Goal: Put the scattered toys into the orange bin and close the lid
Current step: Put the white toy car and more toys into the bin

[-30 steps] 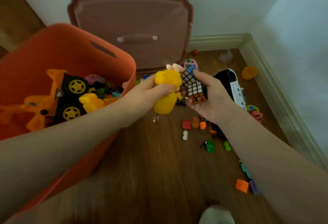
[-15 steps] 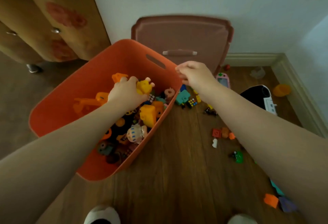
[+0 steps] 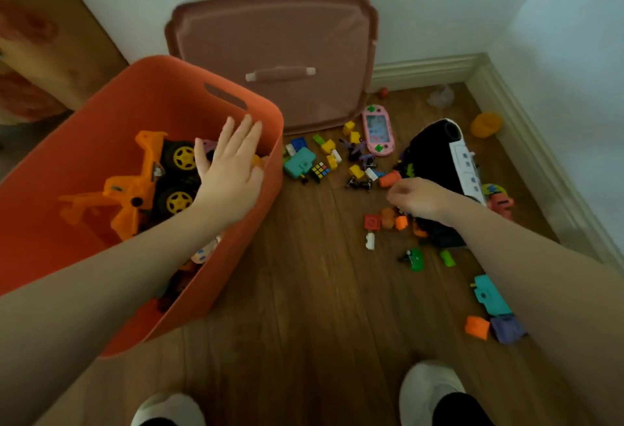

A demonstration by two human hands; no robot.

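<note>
The orange bin [image 3: 135,94] stands at the left on the wood floor, with an orange toy truck [image 3: 135,189] and other toys inside. My left hand [image 3: 233,168] is spread flat and open over the bin's right side, holding nothing. The brownish lid [image 3: 270,37] leans upright against the wall behind the bin. To the right, toys lie scattered on the floor: a small puzzle cube [image 3: 319,170], a teal block [image 3: 299,162], a pink handheld game [image 3: 377,135] and red and orange bricks [image 3: 373,222]. My right hand [image 3: 418,199] hovers low over these with fingers curled; what is under them is hidden.
A black-and-white toy [image 3: 435,155] and an orange cup [image 3: 486,125] sit near the room's corner. Orange, purple and teal blocks [image 3: 476,327] lie under my right forearm. A wooden cabinet [image 3: 50,37] stands at the left. My feet in white slippers [image 3: 429,388] are at the bottom.
My left hand let go of the yellow toy inside the bin and opened flat. My right hand, no longer holding the puzzle cubes, moved from the bin's rim down to the toys on the floor.
</note>
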